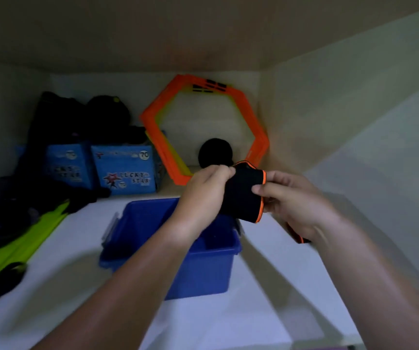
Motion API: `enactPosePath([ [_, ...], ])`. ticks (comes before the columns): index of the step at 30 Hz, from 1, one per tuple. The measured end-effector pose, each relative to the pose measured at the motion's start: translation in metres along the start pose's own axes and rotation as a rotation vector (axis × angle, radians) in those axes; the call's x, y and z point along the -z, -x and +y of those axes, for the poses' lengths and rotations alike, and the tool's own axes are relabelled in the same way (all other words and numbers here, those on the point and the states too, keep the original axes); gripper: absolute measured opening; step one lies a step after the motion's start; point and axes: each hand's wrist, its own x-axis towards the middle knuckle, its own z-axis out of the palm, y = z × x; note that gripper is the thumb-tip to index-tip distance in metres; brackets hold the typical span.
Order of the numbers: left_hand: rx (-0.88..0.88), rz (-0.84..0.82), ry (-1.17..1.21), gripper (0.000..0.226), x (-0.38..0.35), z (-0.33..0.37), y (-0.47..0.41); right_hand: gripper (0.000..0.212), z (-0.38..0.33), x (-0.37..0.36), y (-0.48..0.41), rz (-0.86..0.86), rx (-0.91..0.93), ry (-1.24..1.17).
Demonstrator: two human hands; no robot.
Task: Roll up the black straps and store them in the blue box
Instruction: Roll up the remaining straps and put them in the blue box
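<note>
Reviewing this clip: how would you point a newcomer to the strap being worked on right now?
Start at the blue box in the middle of the white shelf. Just above its far right corner, the left hand and right hand hold a wide black strap between them. Its thin orange edging sets it apart from the plain black gear piled at the back left.

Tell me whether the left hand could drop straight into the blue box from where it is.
Probably yes: the left hand is above the open blue box, nothing between, though it grips the black strap with the right hand.
</note>
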Motion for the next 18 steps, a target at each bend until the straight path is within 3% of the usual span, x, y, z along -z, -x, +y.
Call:
enactPosePath([
  [2,-0.054,0.088,-0.156,0.047,0.039,-0.009,0.0,0.023,0.003,-0.022,-0.008,-0.037,-0.01,-0.031],
  [4,-0.103,0.228,-0.444,0.052,0.082,-0.024,-0.003,0.02,0.007,-0.041,-0.014,-0.067,-0.01,-0.04],
  [6,-0.026,0.346,-0.715,0.045,0.124,-0.043,-0.005,0.02,0.011,-0.06,-0.018,-0.086,-0.023,-0.039],
  [8,0.154,0.37,-0.848,0.062,0.157,-0.063,-0.006,0.024,0.016,-0.078,-0.019,-0.108,-0.034,-0.031],
  [11,0.434,0.274,-0.623,0.074,0.177,-0.082,-0.001,0.032,0.023,-0.1,-0.02,-0.133,-0.045,-0.008],
  [13,0.565,0.213,-0.38,0.055,0.179,-0.088,0.004,0.026,0.027,-0.111,-0.02,-0.137,-0.049,0.02],
  [15,0.593,0.179,-0.249,0.029,0.18,-0.093,0.004,0.024,0.031,-0.119,-0.021,-0.142,-0.061,0.046],
  [18,0.559,0.208,-0.134,0.033,0.18,-0.102,0.0,0.022,0.034,-0.127,-0.021,-0.153,-0.085,0.075],
])
